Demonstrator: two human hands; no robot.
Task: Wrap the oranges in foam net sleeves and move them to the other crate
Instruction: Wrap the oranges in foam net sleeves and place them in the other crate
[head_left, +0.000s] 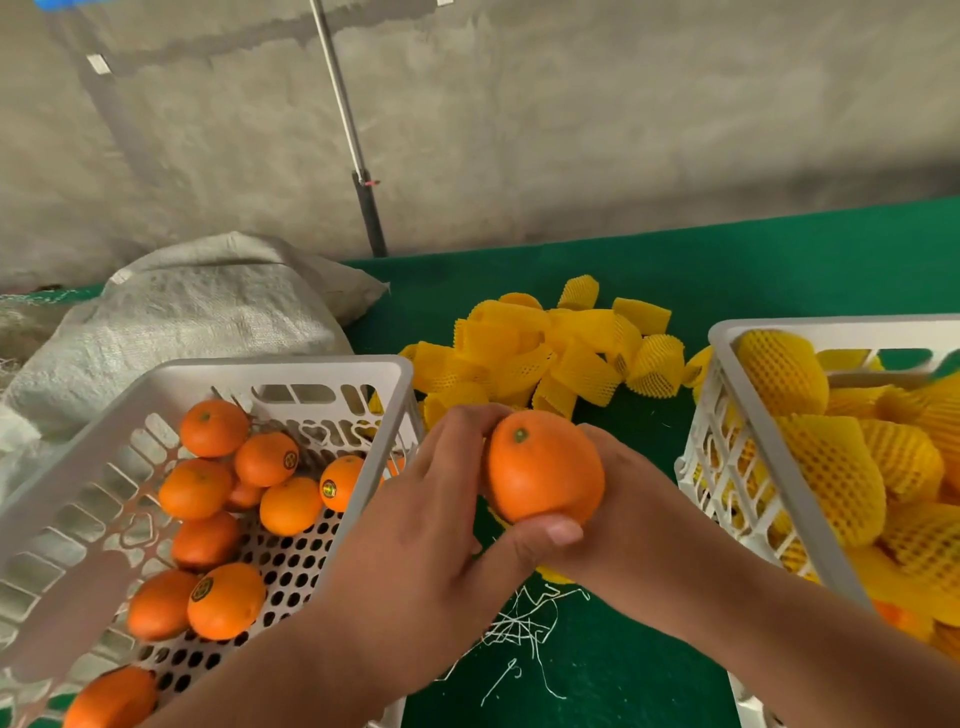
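Two hands meet between the crates: your left hand (431, 525) grasps the bare orange (544, 466), thumb underneath, above the green table (779, 270). Your right hand (618, 499) sits mostly hidden behind the fruit; its grip cannot be determined. The right crate (748, 467) is cut off at the frame edge.

Bare orange (543, 467) (stem up) between two white crates (332, 366).

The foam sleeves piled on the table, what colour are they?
The foam sleeves are yellow, with a netted mesh pattern. The head view shows them best.
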